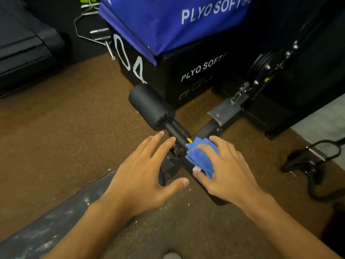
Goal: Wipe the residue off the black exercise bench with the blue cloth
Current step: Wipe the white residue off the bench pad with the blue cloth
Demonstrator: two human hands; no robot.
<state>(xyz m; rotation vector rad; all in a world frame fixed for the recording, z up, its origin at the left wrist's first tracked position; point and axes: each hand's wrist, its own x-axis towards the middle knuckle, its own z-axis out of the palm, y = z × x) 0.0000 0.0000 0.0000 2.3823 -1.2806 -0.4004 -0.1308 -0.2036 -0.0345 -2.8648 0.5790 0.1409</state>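
Note:
The black exercise bench frame [174,132] lies low over the brown floor, with a black padded roller [151,106] at its far left end and a yellow mark on the bar. My right hand [223,168] presses a folded blue cloth [200,156] onto the bar's centre joint, fingers curled over it. My left hand [144,174] hovers just left of the cloth with fingers spread, holding nothing. The bench part under both hands is hidden.
Stacked plyo soft boxes, one black [186,71] and one blue [168,21], stand behind the roller. A cable machine [276,71] rises at the right. A black handle strap [313,161] lies on the floor at right. A dusty dark strip [56,221] crosses the lower left.

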